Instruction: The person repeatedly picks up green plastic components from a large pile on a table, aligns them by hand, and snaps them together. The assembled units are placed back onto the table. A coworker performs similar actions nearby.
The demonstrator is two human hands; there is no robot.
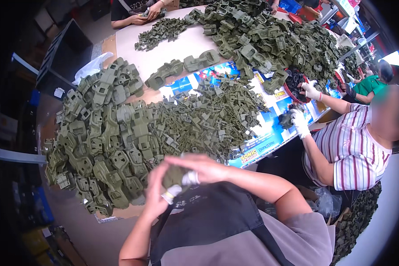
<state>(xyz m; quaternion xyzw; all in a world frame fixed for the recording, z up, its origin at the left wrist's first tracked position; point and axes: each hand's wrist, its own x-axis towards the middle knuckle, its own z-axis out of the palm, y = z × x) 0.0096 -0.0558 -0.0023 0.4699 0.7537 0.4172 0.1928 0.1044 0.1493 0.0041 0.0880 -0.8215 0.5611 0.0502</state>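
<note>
Close to my body, at the table's near edge, both hands press around an olive-green plastic part [174, 177]. My left hand [155, 188] holds it from the left with fingers pointing up. My right hand [204, 169] lies across its top and right side, fingers stretched over it. Both are smeared by motion, and white wraps cover the thumbs. Much of the part is hidden between the palms. Just beyond is a spread of small green plastic pieces [208, 116]. To the left, rows of green toy vehicle bodies [104, 153] lie stacked.
A tall heap of green parts [270, 42] fills the far side. On the right, a gloved co-worker [341, 155] handles dark pieces by a red basket [292, 91]. Another person's hands [150, 13] work across the table. A black crate [66, 55] stands far left.
</note>
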